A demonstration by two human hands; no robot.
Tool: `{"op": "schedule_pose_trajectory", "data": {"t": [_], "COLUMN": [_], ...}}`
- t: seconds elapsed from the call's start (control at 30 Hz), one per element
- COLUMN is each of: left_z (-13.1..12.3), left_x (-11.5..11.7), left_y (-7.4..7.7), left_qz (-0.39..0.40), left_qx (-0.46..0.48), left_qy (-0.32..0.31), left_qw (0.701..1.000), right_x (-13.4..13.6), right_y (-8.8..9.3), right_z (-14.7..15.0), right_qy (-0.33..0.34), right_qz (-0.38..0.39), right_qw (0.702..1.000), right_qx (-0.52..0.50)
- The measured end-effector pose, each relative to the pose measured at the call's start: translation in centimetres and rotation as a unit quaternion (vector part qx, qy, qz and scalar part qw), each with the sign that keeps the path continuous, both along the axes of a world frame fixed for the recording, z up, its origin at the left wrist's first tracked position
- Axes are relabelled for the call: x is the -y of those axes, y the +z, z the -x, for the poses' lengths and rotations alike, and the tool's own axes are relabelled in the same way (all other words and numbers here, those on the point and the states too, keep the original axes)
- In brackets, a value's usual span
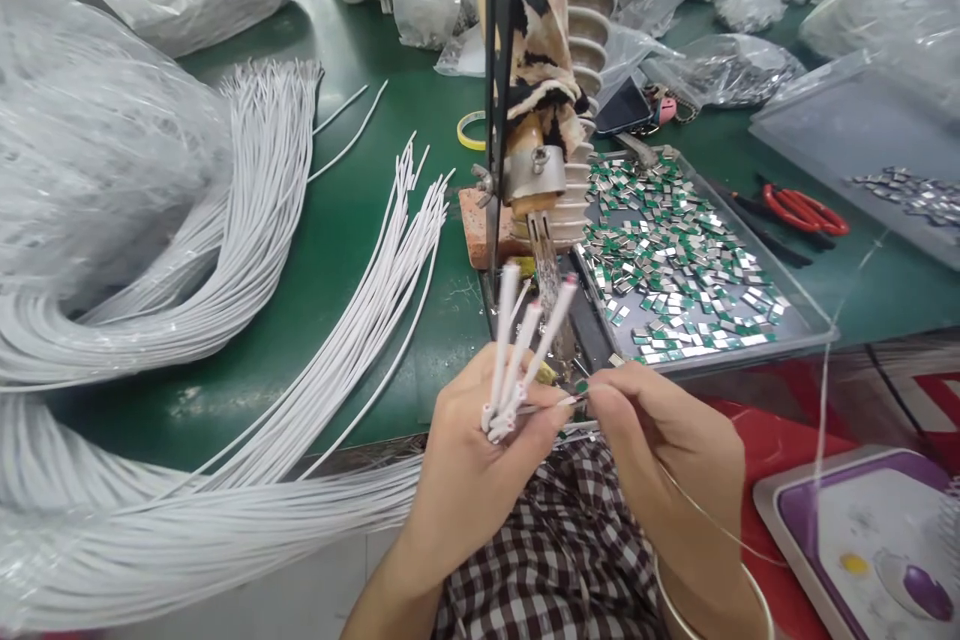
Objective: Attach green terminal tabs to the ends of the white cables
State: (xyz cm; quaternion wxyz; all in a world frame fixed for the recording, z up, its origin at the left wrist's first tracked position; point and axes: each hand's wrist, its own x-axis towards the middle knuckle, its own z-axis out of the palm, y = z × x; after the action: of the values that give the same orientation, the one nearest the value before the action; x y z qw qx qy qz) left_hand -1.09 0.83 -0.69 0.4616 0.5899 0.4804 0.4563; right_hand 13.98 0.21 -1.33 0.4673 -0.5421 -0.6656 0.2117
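Note:
My left hand (480, 460) is closed around several white cables; some thick white pieces (517, 350) with pinkish ends stick up from it. One thin cable end (568, 401) is pinched between its thumb and forefinger. My right hand (660, 440) is closed in a pinch at that cable end, on a small green circuit board (581, 387) mostly covered by the fingers. A thin strand of solder wire (701, 500) runs through the right hand and off to the right. Just beyond both hands, a clamped soldering iron (546, 260) points downward.
Loose white cables (375, 290) and a thick cable bundle (270, 190) lie left. A tray (806, 328) of small boards stands right, near red-handled pliers (806, 210). A ribbed hose (585, 30), a brick (474, 228) and yellow tape (471, 131) surround the iron.

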Motion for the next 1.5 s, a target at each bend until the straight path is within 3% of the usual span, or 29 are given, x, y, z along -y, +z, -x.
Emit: {"op": "schedule_pose_trajectory", "data": {"t": [0.13,0.33,0.43,0.63,0.9,1.0,1.07,1.17,1.23,1.37,1.5], "left_z": [-0.1,-0.4,-0.6,-0.7,-0.4,-0.3,-0.3,-0.5,-0.6,-0.1,0.9], "left_x": [-0.1,-0.4,-0.6,-0.6,-0.2,-0.1,0.0,0.2,0.4,1.4,2.6], "left_y": [-0.1,0.4,0.6,0.5,0.3,0.1,0.0,0.1,0.1,-0.5,-1.5], "left_qz": [0.052,0.073,0.075,0.070,0.080,0.085,0.086,0.074,0.052,0.013,0.008], "left_qx": [-0.007,0.099,0.119,0.150,0.199,0.202,0.187,0.152,0.113,0.033,0.022], "left_qy": [-0.038,0.028,0.046,0.055,0.027,0.019,0.026,0.026,0.012,-0.029,0.025], "left_qw": [0.998,0.992,0.989,0.985,0.976,0.976,0.978,0.985,0.992,0.999,0.999], "right_x": [0.1,0.6,0.2,-0.4,0.5,0.7,0.7,0.5,0.4,0.5,1.0], "right_y": [-0.2,-1.0,-0.8,-0.5,-0.3,-0.7,-1.0,-1.0,-0.8,-0.3,0.3], "right_z": [0.2,0.3,0.6,0.9,0.7,0.9,1.0,0.8,0.6,-0.1,-1.5], "right_qy": [-0.008,-0.097,-0.073,-0.079,-0.048,-0.036,-0.038,-0.040,-0.022,0.030,0.049], "right_qz": [-0.062,-0.118,-0.168,-0.218,-0.177,-0.154,-0.129,-0.091,-0.077,-0.033,-0.002], "right_qw": [0.998,0.988,0.983,0.972,0.983,0.986,0.985,0.991,0.994,0.987,0.980], "right_qx": [0.013,0.003,-0.019,0.037,0.025,-0.048,-0.107,-0.094,-0.081,-0.155,-0.194]}}
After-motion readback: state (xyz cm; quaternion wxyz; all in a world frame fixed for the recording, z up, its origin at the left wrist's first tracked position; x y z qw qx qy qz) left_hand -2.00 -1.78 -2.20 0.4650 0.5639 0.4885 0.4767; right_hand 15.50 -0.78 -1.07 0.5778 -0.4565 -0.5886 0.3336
